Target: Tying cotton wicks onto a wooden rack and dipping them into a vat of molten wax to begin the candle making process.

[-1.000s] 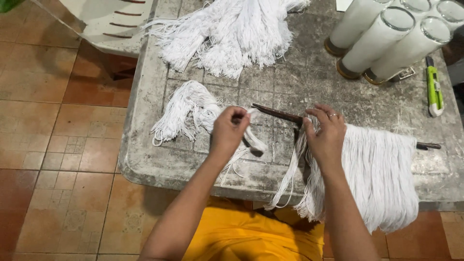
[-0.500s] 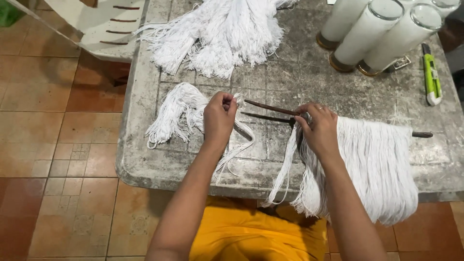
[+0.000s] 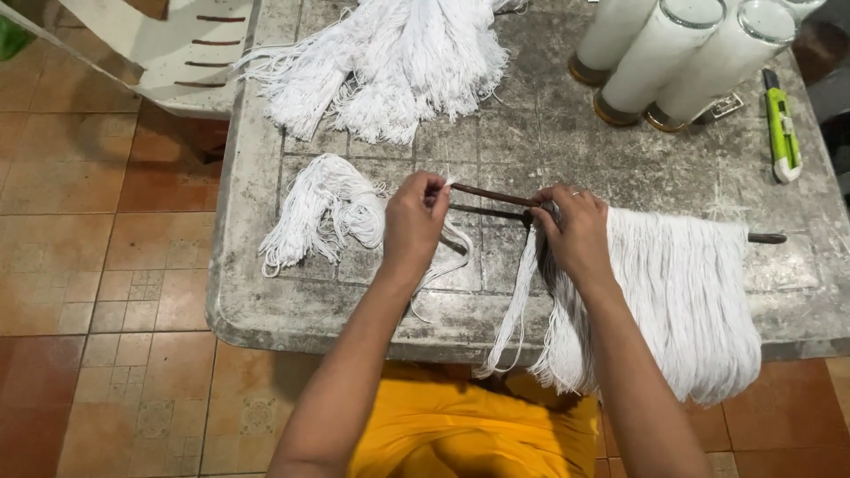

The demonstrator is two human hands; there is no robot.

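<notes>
We pinch the soft, light yarn strands [image 3: 460, 252] in our left hand [image 3: 413, 226]; our right hand [image 3: 575, 232], at 3 o'clock, clamps the stiff rod [image 3: 491, 195].

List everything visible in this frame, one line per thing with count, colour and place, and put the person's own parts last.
Table: one, grey stone-like top, fills the middle.
Rods: two, dark brown, thin, across the table centre.
Hung strands: one curtain, white, draped from the rods over the table's near edge, right.
Small bundle: one, white, left of the left hand.
Large pile: one, white, far side of the table.
Spools: at least three, white, far right.
Utility knife: one, green and white, right edge.
Chair: one, white plastic, upper left.
Floor: brown tiles, left.
Clothing: yellow, bottom.
Left hand: pinching strands at the rod ends.
Right hand: grip on the rods beside the hung strands.
</notes>
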